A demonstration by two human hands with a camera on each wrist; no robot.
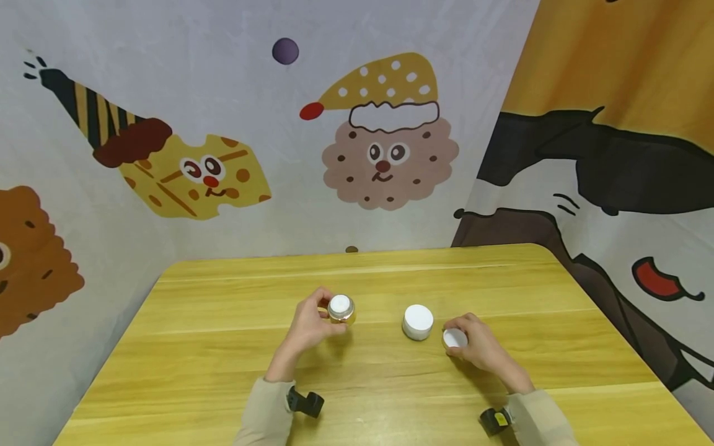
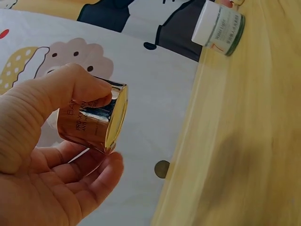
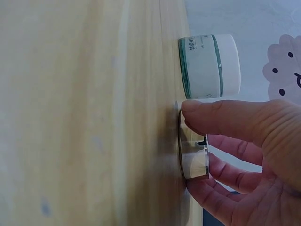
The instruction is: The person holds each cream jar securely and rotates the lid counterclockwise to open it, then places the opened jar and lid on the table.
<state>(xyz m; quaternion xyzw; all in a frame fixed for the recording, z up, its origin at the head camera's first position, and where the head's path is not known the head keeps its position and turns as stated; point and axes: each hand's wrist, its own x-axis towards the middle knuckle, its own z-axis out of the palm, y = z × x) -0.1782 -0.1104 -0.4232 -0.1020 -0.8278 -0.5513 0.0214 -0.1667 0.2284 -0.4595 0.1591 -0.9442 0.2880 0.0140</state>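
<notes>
A gold cosmetic jar [image 1: 341, 310] with a white round top, its gold lid off, is gripped by my left hand [image 1: 308, 324] between thumb and fingers. It is held above the table, and in the left wrist view printed letters show on the jar [image 2: 89, 120]. To the right, my right hand [image 1: 481, 347] pinches a shallow gold lid [image 3: 194, 153] by its sides, with the lid's white inside [image 1: 455, 338] facing up. The lid is at the tabletop. Between the hands stands a closed white-lidded cream jar [image 1: 418, 323] with a pale green label.
The wooden table [image 1: 223, 359] bears these things, with a cartoon-printed cloth [image 1: 290, 155] hanging behind its far edge. Each wrist wears a small black camera; one is the left wrist camera [image 1: 307, 404].
</notes>
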